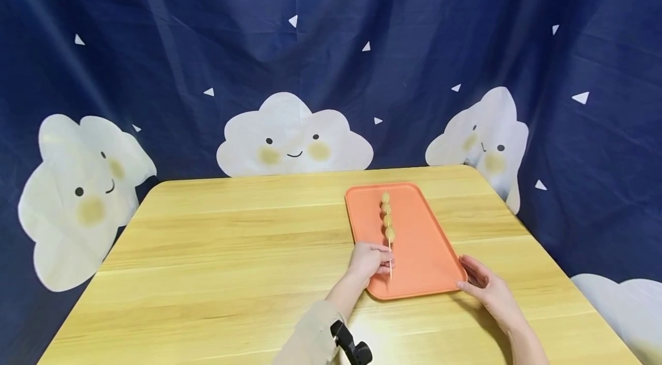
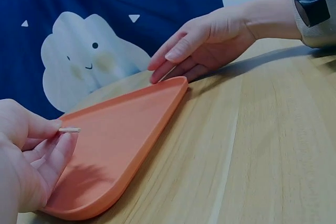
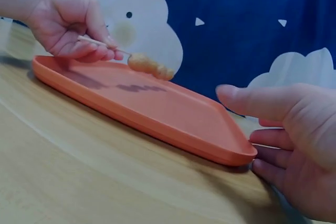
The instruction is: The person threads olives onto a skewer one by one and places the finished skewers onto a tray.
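Observation:
A skewer (image 1: 390, 235) of several round, golden-brown balls is pinched by its bare stick end between the thumb and fingers of my left hand (image 1: 368, 260). In the right wrist view the balls (image 3: 149, 67) hang above an orange tray (image 3: 184, 112), casting a shadow on it. Only the stick's pale end (image 2: 70, 129) shows past my left fingers in the left wrist view. My right hand (image 1: 490, 295) is at the tray's near right corner, its fingers loosely bent along the outer edge. The thumb (image 3: 252, 100) is held apart from the fingers.
The tray lies on the right part of a light wooden table (image 1: 222, 250). Behind the table hangs a dark blue curtain (image 1: 320, 60) with white smiling clouds. A black device (image 1: 351, 345) is worn at the left sleeve.

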`<state>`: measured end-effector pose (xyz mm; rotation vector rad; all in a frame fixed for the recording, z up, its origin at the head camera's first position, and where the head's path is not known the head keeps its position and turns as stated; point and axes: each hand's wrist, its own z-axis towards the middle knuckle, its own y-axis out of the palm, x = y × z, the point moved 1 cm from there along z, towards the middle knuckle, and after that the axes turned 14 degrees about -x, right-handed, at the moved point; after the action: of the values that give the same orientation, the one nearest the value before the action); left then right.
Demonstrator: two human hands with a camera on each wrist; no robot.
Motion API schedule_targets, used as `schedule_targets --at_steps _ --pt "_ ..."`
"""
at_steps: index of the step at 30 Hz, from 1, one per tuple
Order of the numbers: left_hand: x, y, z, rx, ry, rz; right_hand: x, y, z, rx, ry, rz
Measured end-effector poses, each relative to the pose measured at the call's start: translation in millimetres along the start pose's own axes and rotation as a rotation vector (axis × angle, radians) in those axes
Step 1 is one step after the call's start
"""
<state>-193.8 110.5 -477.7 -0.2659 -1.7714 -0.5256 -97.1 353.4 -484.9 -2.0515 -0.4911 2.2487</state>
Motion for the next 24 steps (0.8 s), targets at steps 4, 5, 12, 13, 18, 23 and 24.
schedule_targets --at_steps 4,5,12,13,18,23,24 --pt "0.2 4.9 2.7 0.015 -0.007 -0.017 0.1 -1.4 -0.8 -0.068 -0.037 -0.02" --pt "0.6 5.9 3.1 0.015 -0.008 -0.018 -0.1 -1.7 -1.2 -0.084 -0.045 -0.028" --pt "2.5 7.2 7.6 0.028 0.006 0.0 -2.2 -6.7 -2.2 -0.212 -0.128 -0.056" --pt "2.3 6.9 8.5 0.033 0.008 -0.001 -2.3 -7.7 -2.3 -0.227 -0.137 -0.052" --pt "0.8 7.5 12.1 0.059 0.001 0.014 -2.0 -13.1 -2.9 -0.295 -0.143 -0.015" --pt "-0.1 12.0 13.4 0.07 0.002 0.011 -2.0 -16.2 -4.0 -0.333 -0.129 0.025" --pt "-0.5 13.1 13.5 0.069 0.002 0.008 -1.8 -16.4 -4.1 -0.338 -0.133 0.027"
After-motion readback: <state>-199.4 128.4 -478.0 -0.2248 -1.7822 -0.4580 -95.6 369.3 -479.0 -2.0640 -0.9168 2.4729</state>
